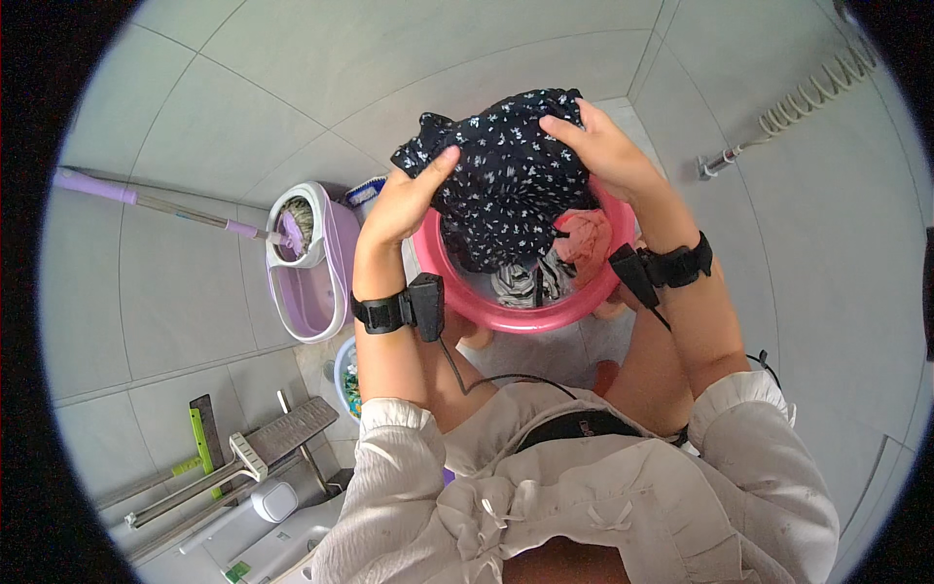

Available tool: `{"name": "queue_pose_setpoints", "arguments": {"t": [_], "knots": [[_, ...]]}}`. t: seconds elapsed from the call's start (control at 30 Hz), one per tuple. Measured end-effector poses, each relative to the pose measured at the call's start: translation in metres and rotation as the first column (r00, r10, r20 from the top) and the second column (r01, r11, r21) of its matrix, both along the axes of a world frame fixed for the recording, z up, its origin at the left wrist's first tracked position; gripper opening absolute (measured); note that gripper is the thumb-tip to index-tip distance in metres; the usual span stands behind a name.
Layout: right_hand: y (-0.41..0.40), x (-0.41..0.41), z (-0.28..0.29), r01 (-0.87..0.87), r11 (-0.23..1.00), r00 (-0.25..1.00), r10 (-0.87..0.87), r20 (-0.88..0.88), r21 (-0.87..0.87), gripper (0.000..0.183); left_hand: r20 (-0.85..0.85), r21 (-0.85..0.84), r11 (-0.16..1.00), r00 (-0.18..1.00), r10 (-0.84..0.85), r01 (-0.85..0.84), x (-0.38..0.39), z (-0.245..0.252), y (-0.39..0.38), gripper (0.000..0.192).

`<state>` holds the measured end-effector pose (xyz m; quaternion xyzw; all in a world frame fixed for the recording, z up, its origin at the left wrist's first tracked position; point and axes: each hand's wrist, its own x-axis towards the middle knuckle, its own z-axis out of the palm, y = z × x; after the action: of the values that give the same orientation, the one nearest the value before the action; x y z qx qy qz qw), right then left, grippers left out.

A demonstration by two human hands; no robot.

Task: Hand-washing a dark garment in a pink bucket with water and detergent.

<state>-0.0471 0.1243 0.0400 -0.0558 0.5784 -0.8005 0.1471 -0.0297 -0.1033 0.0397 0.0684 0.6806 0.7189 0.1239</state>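
A black cloth garment with a small white print [511, 168] is spread between my two hands over a pink plastic basin [522, 321]. My left hand [408, 197] grips its left edge, thumb on top. At its upper right corner my right hand [602, 146] holds it the same way. The garment's lower part hangs into the basin and hides much of the inside. A coral-pink cloth [584, 244] and a black-and-white striped cloth [516, 285] lie in the basin, where some water seems to show.
On the left stands a purple and white mop bucket [346, 252] with a mop [175, 208] in it. A light-blue basin [341, 379] holding cloth is beside my left forearm. Squeegees and a flat mop [292, 427] lean at lower left. A coiled hose [810, 95] hangs at right.
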Motion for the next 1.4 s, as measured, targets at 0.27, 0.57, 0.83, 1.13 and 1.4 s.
{"name": "queue_pose_setpoints", "arguments": {"t": [0.27,0.57,0.83,1.13,1.4], "knots": [[-0.048,0.01,-0.033,0.186,0.982,0.982,-0.184,-0.052,0.032,0.027,-0.15,-0.243,0.89,0.921,0.358,-0.386,0.001,0.004,0.051,0.03],[-0.073,0.019,-0.044,0.596,0.801,0.795,-0.578,-0.182,0.059,0.033,-0.316,-0.335,0.848,0.897,0.309,-0.41,0.006,-0.027,0.083,0.027],[-0.075,0.031,-0.046,0.57,0.807,0.817,-0.537,-0.211,0.153,0.031,-0.275,-0.358,0.854,0.917,0.289,-0.377,0.002,-0.033,0.078,0.026],[-0.078,0.033,-0.029,0.7,0.711,0.676,-0.626,-0.389,0.073,0.032,-0.343,-0.309,0.862,0.893,0.292,-0.401,0.006,-0.027,0.08,0.024],[-0.068,0.027,-0.035,0.666,0.734,0.735,-0.616,-0.284,0.132,0.035,-0.347,-0.191,0.919,0.899,0.266,-0.345,0.014,-0.032,0.088,0.023]]}}
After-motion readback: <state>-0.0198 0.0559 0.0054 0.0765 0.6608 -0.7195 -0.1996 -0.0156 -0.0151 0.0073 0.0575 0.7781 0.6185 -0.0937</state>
